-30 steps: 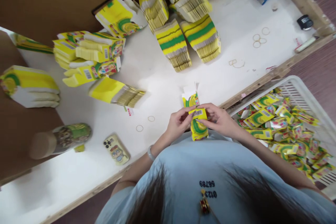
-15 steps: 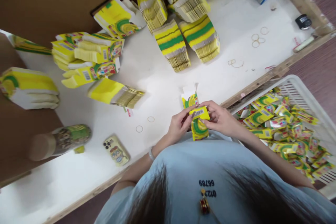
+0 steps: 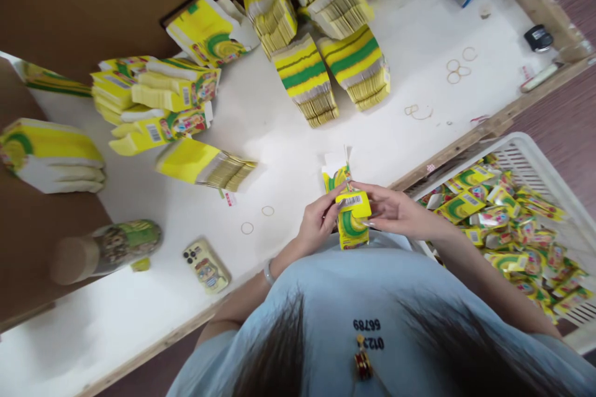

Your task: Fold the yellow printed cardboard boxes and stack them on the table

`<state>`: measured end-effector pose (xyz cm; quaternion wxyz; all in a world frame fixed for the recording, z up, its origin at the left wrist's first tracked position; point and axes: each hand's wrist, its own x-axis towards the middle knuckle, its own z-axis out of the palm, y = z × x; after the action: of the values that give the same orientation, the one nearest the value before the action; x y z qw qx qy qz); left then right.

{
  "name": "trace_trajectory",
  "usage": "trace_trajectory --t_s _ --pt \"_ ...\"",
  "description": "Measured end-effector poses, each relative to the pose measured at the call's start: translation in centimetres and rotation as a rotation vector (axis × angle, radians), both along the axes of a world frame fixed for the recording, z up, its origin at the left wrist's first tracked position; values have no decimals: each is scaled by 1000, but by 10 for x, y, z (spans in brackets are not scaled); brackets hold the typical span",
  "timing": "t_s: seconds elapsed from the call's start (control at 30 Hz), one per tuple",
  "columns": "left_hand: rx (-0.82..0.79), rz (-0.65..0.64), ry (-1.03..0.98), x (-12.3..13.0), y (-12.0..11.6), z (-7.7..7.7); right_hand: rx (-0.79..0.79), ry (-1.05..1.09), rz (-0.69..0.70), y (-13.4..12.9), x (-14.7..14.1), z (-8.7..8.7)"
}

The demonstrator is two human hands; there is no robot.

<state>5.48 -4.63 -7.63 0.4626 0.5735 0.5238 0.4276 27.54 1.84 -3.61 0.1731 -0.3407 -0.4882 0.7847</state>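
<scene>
Both hands grip one small yellow-and-green cardboard carton (image 3: 352,220) at the table's near edge, close to the torso. Left hand (image 3: 319,223) pinches its 9 o'clock side; right hand (image 3: 393,211) presses the barcoded flap from 3 o'clock. White plastic crate (image 3: 549,167) of yellow sachets lies at 3 o'clock; banded stacks of flat yellow cartons (image 3: 307,77) at 12.

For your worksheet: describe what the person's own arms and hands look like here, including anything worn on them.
Both forearms are bare, with no gloves on the left hand or right hand. A pale, whitish bracelet circles the left wrist. The fingernails look long and polished. Short sleeves of a light blue shirt cover the upper arms; the shirt has dark printed digits.
</scene>
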Motion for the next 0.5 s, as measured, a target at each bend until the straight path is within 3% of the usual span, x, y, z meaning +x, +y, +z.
trace_trajectory --t_s 0.07,0.17,0.3,0.4,0.5 --pt "36 -30 -16 1 -1 0 -6 -11 4 3 4 -2" --pt "104 -78 -30 1 0 -2 15 -97 -116 -3 -3 -7" --pt "187 -122 162 -8 19 -12 76 -155 -242 -12 -7 -8" --pt "206 28 399 -21 55 -29 204 -308 -326 -7 35 -4" --pt "124 140 509 -28 97 -48 454 -739 -263 1 116 1"
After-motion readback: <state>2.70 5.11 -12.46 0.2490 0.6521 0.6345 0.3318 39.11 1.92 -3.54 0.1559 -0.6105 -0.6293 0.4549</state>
